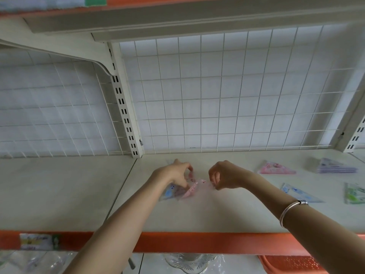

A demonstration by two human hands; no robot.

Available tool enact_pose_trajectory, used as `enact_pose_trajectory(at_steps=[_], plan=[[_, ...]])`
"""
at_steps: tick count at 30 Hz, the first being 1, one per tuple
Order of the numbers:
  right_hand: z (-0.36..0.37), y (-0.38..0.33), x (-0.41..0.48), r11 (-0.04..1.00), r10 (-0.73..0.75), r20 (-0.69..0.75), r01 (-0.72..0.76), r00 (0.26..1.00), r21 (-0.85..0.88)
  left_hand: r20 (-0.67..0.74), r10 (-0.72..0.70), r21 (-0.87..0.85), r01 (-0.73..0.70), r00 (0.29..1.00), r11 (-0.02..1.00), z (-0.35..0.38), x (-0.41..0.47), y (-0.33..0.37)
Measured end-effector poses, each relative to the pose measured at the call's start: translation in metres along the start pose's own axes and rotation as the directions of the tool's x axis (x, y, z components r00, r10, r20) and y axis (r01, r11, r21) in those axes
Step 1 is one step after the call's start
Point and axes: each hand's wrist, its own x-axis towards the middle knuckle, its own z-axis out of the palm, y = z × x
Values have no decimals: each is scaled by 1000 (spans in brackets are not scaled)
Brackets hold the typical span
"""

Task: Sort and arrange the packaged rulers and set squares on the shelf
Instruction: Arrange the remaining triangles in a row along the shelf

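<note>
White shelf (217,214) bears packets (192,191) gripped by left hand (173,173) and right hand (227,176).

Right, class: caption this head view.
Left hand and right hand pinch a pink triangular plastic packet on the white shelf.

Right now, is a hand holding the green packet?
No, the green packet lies on the shelf, away from the left hand and right hand.

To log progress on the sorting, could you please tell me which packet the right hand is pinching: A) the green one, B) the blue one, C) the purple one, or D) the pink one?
D: the right hand pinches the clear edge of the pink packet at mid-shelf.
</note>
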Motion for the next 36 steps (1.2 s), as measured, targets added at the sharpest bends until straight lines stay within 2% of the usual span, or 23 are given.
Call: enact_pose_trajectory(at_steps=[6, 14, 20, 25, 30, 36], plan=[[0, 3, -5, 999, 9, -7, -9, 1000, 43, 12, -31, 27, 31, 999, 999, -5, 6, 7], [4, 6, -8, 994, 18, -44, -13, 999, 104, -57, -92, -32, 91, 994, 995, 1, 8, 13], [3, 13, -9, 981, 34, -21, -30, 999, 194, 13, 20, -125, -18, 1000, 992, 1, 3, 8], [2, 16, -11, 972, 42, -9, -39, 999, 231, -104, 21, -310, -52, 994, 949, -13, 3, -9], [2, 14, -8, 974, 47, 11, -48, 999, 224, -180, -28, -241, -16, 983, 971, -32, 13, -24], [1, 14, -1, 971, 63, 42, -71, 997, 226, -77, -98, -215, 80, 992, 973, -30, 28, -27]])
